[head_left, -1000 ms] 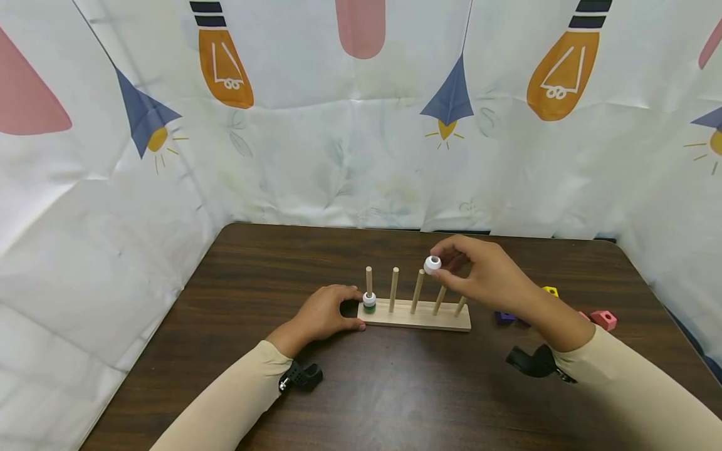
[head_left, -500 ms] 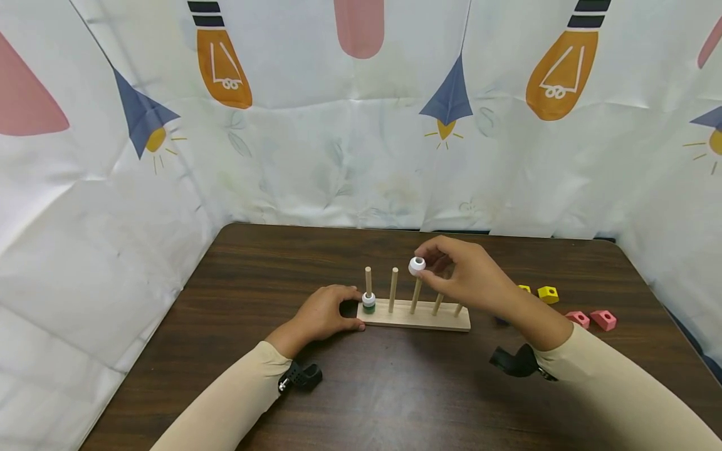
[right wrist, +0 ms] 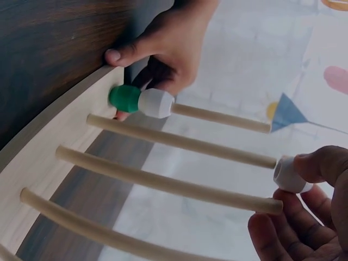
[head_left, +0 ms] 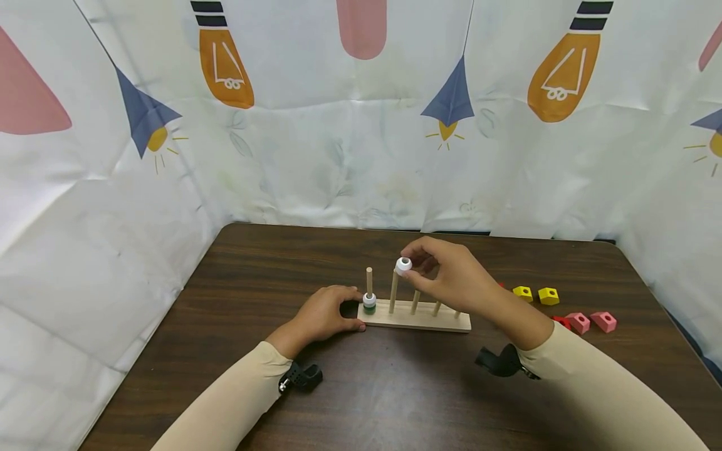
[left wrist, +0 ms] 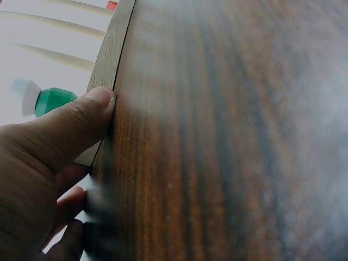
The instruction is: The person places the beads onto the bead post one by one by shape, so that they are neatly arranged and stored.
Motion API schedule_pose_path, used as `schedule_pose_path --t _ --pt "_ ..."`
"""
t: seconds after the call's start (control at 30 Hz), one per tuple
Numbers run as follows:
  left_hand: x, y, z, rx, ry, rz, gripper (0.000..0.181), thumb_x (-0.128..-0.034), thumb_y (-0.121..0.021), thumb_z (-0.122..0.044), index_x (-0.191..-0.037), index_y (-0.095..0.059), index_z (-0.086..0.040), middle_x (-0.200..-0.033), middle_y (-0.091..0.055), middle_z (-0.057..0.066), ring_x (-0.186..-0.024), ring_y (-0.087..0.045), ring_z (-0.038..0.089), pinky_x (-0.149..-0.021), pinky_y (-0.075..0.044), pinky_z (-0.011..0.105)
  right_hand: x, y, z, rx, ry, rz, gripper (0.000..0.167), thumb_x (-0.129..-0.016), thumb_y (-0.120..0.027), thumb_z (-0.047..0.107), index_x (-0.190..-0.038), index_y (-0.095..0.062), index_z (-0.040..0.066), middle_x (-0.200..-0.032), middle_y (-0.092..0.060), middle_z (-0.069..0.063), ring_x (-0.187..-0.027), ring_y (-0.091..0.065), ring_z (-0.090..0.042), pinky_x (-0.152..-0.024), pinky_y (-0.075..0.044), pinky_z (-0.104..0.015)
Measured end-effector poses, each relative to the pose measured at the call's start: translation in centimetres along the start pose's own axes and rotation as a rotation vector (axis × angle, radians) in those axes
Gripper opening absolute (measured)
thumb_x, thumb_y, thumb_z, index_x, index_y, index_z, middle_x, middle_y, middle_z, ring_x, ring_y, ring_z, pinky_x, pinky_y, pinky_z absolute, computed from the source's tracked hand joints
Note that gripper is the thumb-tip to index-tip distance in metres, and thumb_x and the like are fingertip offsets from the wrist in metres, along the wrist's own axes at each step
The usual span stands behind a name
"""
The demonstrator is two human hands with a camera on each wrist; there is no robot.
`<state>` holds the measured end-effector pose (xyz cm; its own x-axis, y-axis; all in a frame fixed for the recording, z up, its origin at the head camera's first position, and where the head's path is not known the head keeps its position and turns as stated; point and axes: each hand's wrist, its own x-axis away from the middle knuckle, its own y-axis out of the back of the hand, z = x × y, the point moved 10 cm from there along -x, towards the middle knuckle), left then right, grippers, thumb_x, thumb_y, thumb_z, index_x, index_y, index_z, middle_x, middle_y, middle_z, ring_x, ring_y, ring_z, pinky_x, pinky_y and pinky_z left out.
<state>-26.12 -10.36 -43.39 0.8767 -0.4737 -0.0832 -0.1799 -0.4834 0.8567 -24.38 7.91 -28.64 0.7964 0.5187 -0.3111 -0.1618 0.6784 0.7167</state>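
A pale wooden base with several upright pegs stands on the table. On its leftmost peg a white bead sits on top of a green bead. My left hand grips the base's left end, the thumb on the front edge and fingers behind. Between thumb and fingers my right hand pinches another white bead at the tip of the second peg. In the right wrist view this white bead touches or nearly touches the peg's end; whether it is threaded I cannot tell.
Right of the base lie two yellow blocks, two pink blocks and a red block, partly behind the right forearm. Another bit of red shows above that forearm. A printed curtain hangs behind the dark wooden table.
My right hand has moved left with the white bead, from near the third and fourth pegs to the second peg's tip. The left hand has stayed on the base. More blocks show at the right.
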Motion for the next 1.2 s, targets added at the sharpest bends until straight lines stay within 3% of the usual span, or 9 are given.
schedule_pose_path --t 0.33,0.73,1.2 --pt "0.0 0.0 -0.1 0.009 -0.011 -0.005 0.048 -0.0777 -0.091 -0.037 -0.119 -0.076 -0.018 -0.129 -0.069 0.004 -0.127 -0.060 0.027 -0.106 -0.047 0.048 -0.8 -0.8 0.8 -0.042 0.019 -0.004 0.028 -0.091 -0.079 0.014 -0.116 -0.068 0.014 -0.103 -0.068 0.007 -0.086 -0.066 -0.009 -0.074 -0.059 -0.038" --pt "-0.1 0.1 -0.2 0.010 -0.034 -0.015 0.047 -0.0772 -0.092 -0.037 -0.118 -0.077 -0.019 -0.125 -0.071 0.000 -0.126 -0.061 0.026 -0.106 -0.047 0.047 -1.6 -2.3 1.4 -0.084 -0.035 -0.029 0.024 -0.093 -0.077 0.015 -0.115 -0.067 0.013 -0.099 -0.067 0.006 -0.087 -0.065 -0.011 -0.079 -0.058 -0.036" --pt "-0.1 0.0 -0.1 0.036 -0.037 -0.020 0.047 -0.0772 -0.092 -0.036 -0.118 -0.077 -0.019 -0.124 -0.072 -0.003 -0.127 -0.060 0.025 -0.107 -0.047 0.046 -2.2 -3.5 2.0 -0.057 -0.054 -0.070 0.027 -0.092 -0.077 0.013 -0.117 -0.066 0.010 -0.101 -0.067 0.004 -0.091 -0.065 -0.015 -0.079 -0.056 -0.034"
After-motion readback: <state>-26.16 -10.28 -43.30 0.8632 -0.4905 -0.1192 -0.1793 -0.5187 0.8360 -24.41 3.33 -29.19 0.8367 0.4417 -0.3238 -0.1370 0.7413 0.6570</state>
